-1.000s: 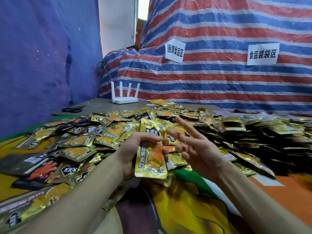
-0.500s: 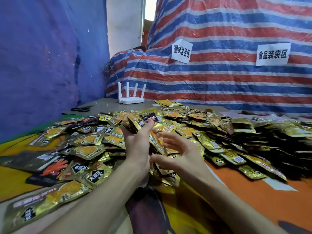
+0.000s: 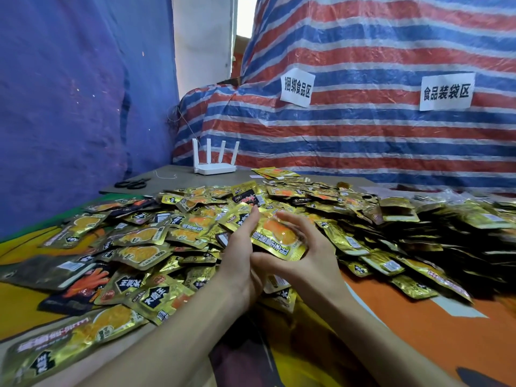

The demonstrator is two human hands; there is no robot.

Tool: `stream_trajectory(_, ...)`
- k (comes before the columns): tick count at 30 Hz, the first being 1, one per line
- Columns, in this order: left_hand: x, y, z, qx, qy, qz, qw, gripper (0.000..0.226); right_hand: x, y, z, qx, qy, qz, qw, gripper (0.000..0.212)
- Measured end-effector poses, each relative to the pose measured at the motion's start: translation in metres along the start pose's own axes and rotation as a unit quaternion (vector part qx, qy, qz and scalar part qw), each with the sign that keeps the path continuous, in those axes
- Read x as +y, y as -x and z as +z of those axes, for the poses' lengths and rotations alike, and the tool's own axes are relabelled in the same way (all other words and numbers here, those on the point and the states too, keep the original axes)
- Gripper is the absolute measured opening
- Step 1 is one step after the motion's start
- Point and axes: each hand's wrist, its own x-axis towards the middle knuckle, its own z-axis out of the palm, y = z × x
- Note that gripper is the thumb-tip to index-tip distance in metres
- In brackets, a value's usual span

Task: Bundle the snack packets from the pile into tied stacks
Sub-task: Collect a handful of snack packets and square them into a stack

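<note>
two bare forearms reach forward, wrists close together. the left hand (image 3: 240, 255) stands on edge, thumb straight up, fingers hidden. the right hand (image 3: 305, 259) curls fingers and thumb round a shiny gold foil snack packet (image 3: 279, 238) between both hands.
</note>
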Motion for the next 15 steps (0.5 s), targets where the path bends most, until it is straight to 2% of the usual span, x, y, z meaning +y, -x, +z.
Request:
stream_trajectory(3,-0.002,-0.004,-0.003,0.016,-0.003,-0.003,1.000,0.053,0.001,-0.001,0.000,-0.009,0.001,0.039,0.999,0.073)
stream_trajectory(6,-0.002,-0.004,-0.002,0.052,-0.024,0.011,0.998,0.050,0.002,-0.004,-0.007,-0.052,0.025,0.061,0.996,0.072)
stream_trajectory(8,-0.004,-0.004,-0.002,0.089,-0.057,0.043,0.993,0.048,0.000,-0.008,-0.015,-0.095,0.088,0.052,0.990,0.072)
stream_trajectory(11,-0.012,-0.006,-0.002,0.106,-0.118,0.146,0.977,0.022,-0.002,-0.009,-0.021,-0.142,0.159,0.044,0.976,0.074)
stream_trajectory(13,-0.018,-0.006,-0.001,0.081,-0.144,0.215,0.962,0.055,-0.003,-0.009,-0.022,-0.149,0.181,0.045,0.971,0.075)
stream_trajectory(15,-0.021,-0.008,0.001,0.076,-0.181,0.244,0.950,0.066,-0.002,-0.009,-0.023,-0.140,0.159,0.049,0.976,0.072)
